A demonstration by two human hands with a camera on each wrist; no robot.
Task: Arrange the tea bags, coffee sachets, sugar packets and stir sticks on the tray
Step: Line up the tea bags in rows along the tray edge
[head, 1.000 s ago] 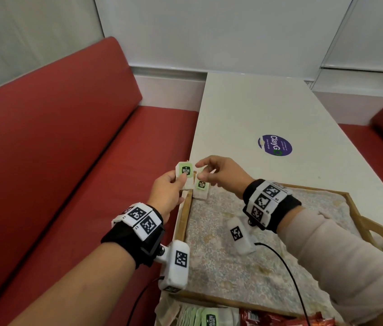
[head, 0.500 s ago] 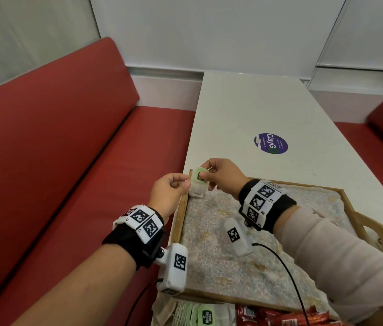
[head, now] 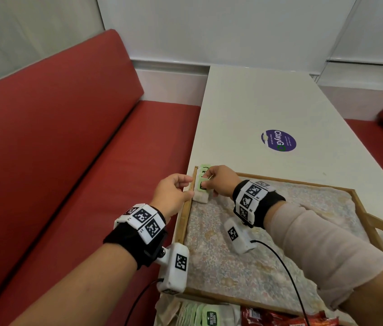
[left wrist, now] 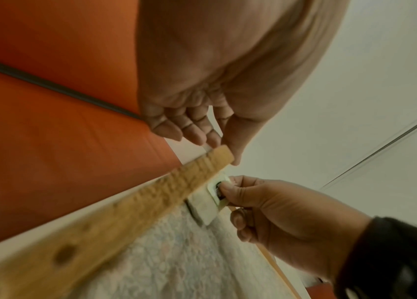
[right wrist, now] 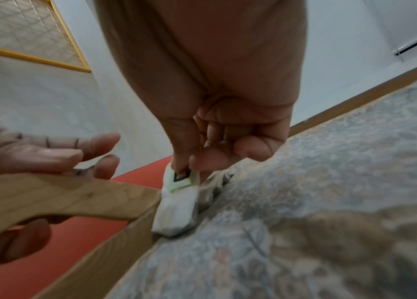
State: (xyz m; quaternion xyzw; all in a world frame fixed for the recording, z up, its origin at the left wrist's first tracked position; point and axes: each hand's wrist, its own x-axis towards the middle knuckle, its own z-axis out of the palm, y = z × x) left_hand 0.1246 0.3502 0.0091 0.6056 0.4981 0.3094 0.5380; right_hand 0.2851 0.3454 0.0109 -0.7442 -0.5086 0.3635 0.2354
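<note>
— Where are the tea bags right now?

— In the far left corner of the tray (head: pixel 184 222), stacked against its left rail. My right hand (head: pixel 218 182) pinches the top tea bag (head: pixel 201 189) by its green tag, thumb and forefinger closed on it, and is setting it down on the others. The tray itself sits at the near left corner of the table (head: pixel 244 109), lined with a patterned cloth (head: pixel 251 260).

— And your left hand?

— My left hand (head: pixel 174 191) holds nothing. Its fingers are loosely curled just outside the rail, next to the stack; from the left wrist view the fingertips (left wrist: pixel 197 139) seem to sit at the rail's top edge, though I cannot tell if they press on it.

— How do these things handle?

— Light and soft, I would say. The paper pouch bends under any grip, so the stiffer tag end is the place to take hold, as I do now. They look likely to slide off each other, so I would let go gently and use the rail as a backstop.

— What is left?

— Plenty, I judge. More tea bags (head: pixel 210 317) and red sachets (head: pixel 277 317) lie on the table just in front of the tray's near rail. I see no stir sticks or sugar packets from here.
</note>
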